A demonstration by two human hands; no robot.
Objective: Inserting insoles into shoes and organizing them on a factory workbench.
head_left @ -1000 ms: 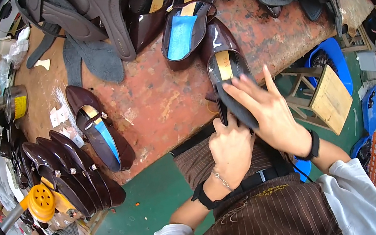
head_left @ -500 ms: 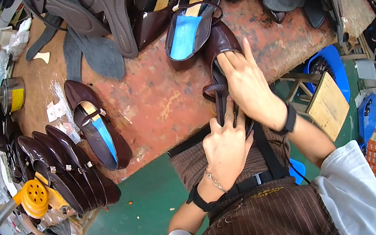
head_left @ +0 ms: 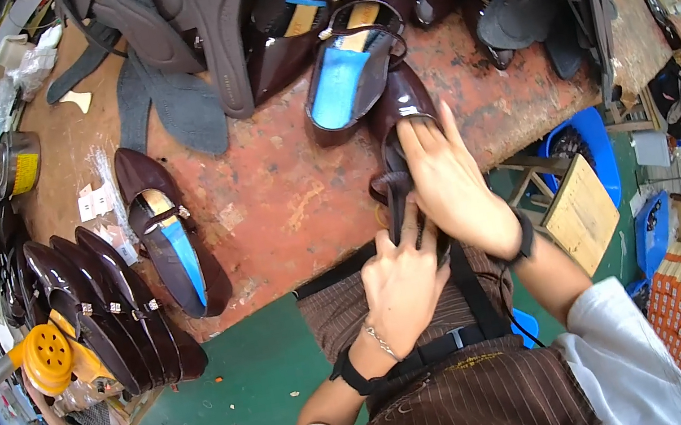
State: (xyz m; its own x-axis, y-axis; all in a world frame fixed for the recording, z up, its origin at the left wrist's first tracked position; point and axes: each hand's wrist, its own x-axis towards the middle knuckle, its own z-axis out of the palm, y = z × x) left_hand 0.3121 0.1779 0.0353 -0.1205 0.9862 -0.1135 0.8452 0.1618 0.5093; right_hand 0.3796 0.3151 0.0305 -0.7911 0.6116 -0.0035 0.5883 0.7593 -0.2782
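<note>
A glossy dark brown shoe [head_left: 406,94] lies at the table's near edge, its toe pointing away from me. My right hand [head_left: 456,185] reaches into its toe, with the fingertips hidden under the upper. At the heel end, my left hand [head_left: 402,285] presses its fingers on the dark inside of the shoe; its thumb side is partly hidden. Just beyond the toe rests a matching shoe [head_left: 363,81] with a blue strip on its insole. Another such shoe [head_left: 174,242] lies alone to the left.
Grey insoles [head_left: 185,103] and more shoes are heaped along the far side of the worn red table [head_left: 262,181]. Several shoes [head_left: 116,307] stand in a row at left, beside a yellow round part [head_left: 47,359]. A wooden stool [head_left: 580,213] and blue bin [head_left: 599,153] are at right.
Both hands stay on the same shoe, the right fingers still inside the toe. The whole view has shifted slightly; the shoes on the table keep their places.
</note>
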